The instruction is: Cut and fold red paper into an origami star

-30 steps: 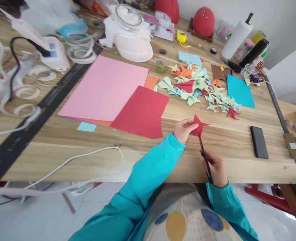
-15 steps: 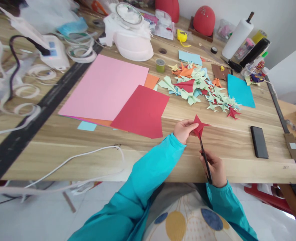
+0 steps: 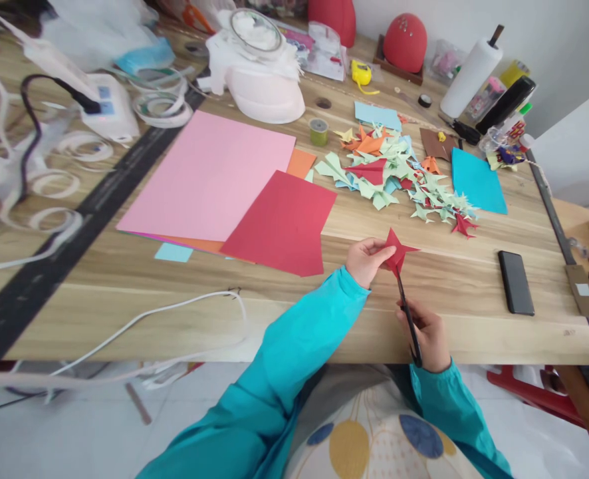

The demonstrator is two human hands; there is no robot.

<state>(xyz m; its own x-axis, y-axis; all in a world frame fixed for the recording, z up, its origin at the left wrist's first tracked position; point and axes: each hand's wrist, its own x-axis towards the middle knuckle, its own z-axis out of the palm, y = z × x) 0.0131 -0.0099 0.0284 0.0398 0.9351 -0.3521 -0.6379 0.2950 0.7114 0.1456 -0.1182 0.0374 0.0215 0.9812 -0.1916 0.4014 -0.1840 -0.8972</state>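
My left hand (image 3: 367,259) pinches a folded red paper piece (image 3: 398,251) with pointed tips, held just above the wooden table (image 3: 125,293). My right hand (image 3: 429,336) grips black scissors (image 3: 407,313), whose blades reach up into the lower edge of the red piece. Both arms wear teal sleeves. A red sheet (image 3: 282,223) lies to the left of my hands, overlapping a large pink sheet (image 3: 209,176).
A heap of folded paper shapes (image 3: 399,176) in green, orange and red lies beyond my hands. A black phone (image 3: 515,282) rests at the right, a teal sheet (image 3: 476,179) behind it. A white cable (image 3: 149,319) crosses the front edge. Tape rolls, a paper towel roll (image 3: 471,76) and clutter line the back.
Nothing has visibly changed beyond a slight shift of the view; the hands, scissors and red piece stay where they were.
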